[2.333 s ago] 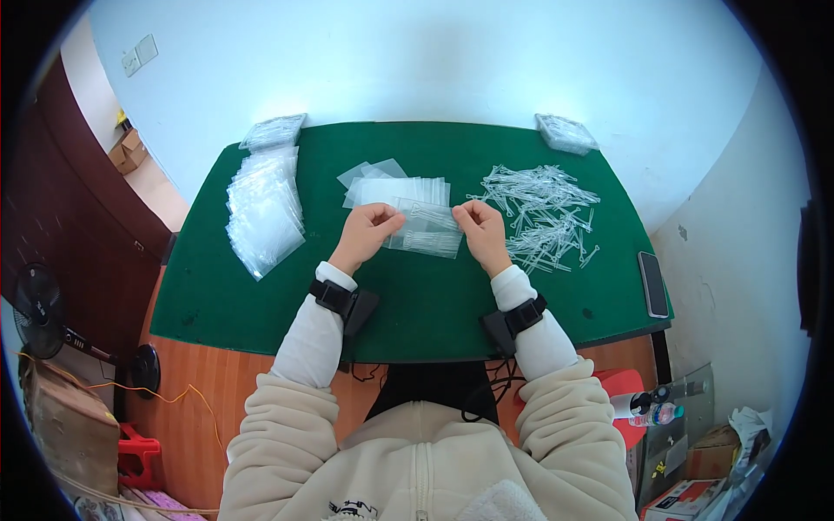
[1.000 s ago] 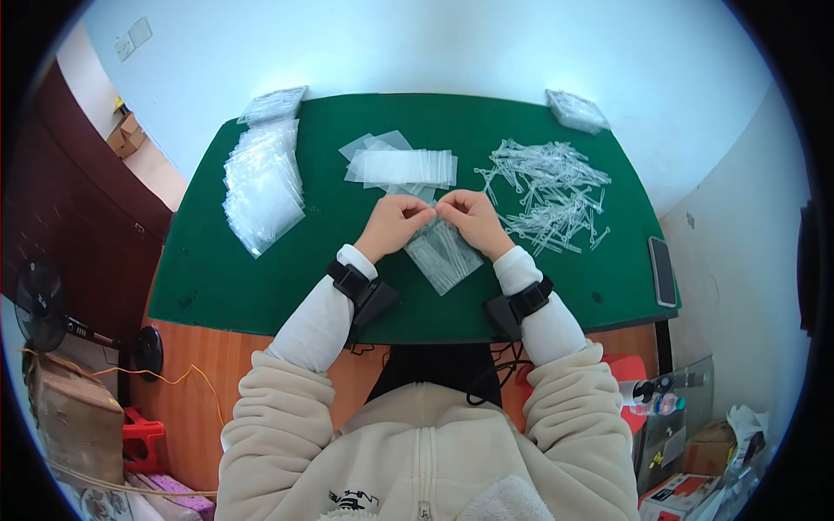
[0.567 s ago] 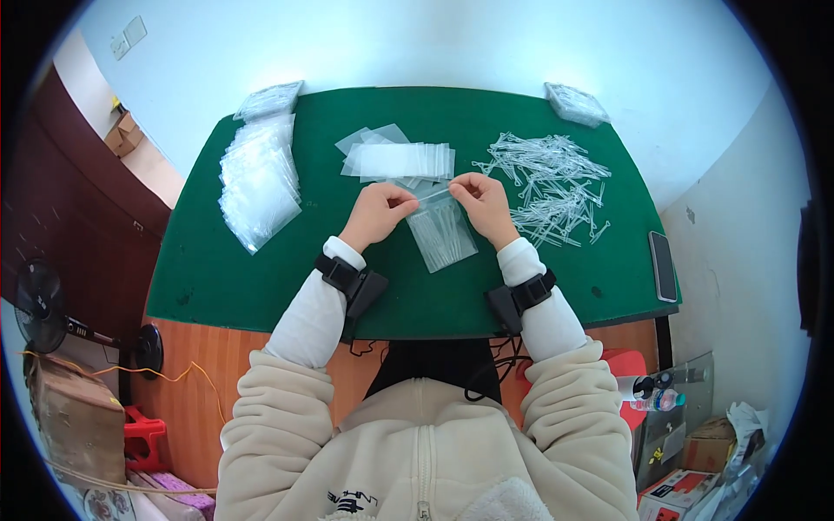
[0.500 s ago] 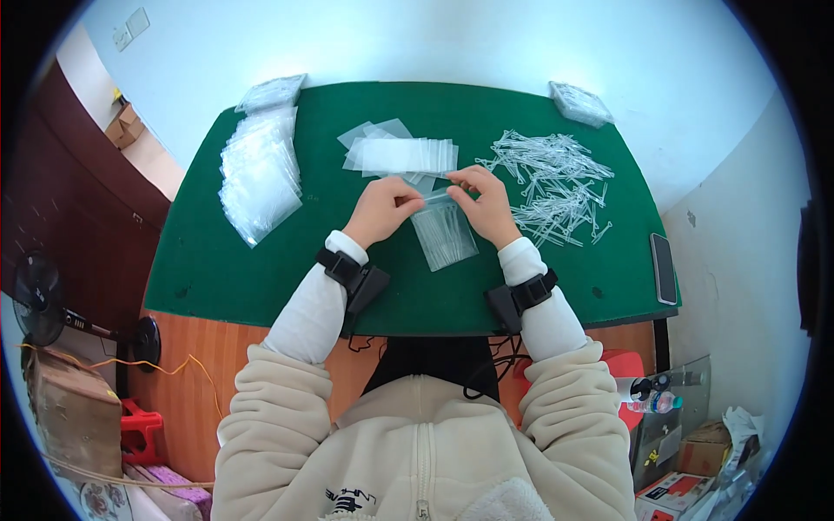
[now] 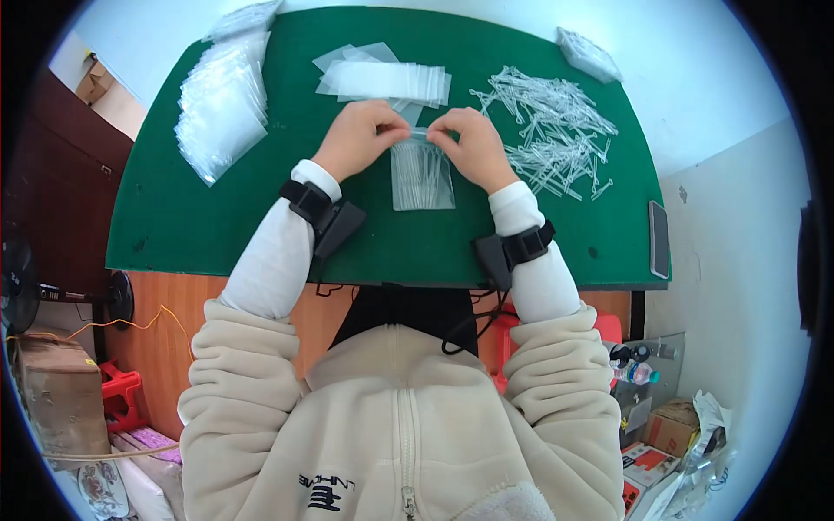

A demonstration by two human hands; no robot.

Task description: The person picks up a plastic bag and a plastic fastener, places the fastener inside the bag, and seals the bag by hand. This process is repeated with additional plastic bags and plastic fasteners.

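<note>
A clear zip bag point(image 5: 422, 184) holds several thin clear plastic sticks lined up lengthwise. It hangs or lies upright over the green table, its top edge pinched on both sides. My left hand point(image 5: 356, 139) is closed on the left end of that edge. My right hand point(image 5: 476, 149) grips the right end between thumb and fingers. Just beyond my hands are overlapping flat clear bags point(image 5: 382, 81). To the right lies a loose heap of clear loop-ended plastic sticks point(image 5: 552, 130). I cannot tell whether the bag's seal is fully pressed together.
The green table point(image 5: 208, 226) has a fanned stack of clear bags point(image 5: 221, 108) at left. Clear packs sit at the far left point(image 5: 243, 21) and far right point(image 5: 588, 55) corners. A phone point(image 5: 659, 239) lies by the right edge. Black devices point(image 5: 337, 227) are strapped to my wrists.
The view has shifted, so the table sits higher in it. The bag has turned from slanted to nearly straight. My fingers still pinch its top edge.
</note>
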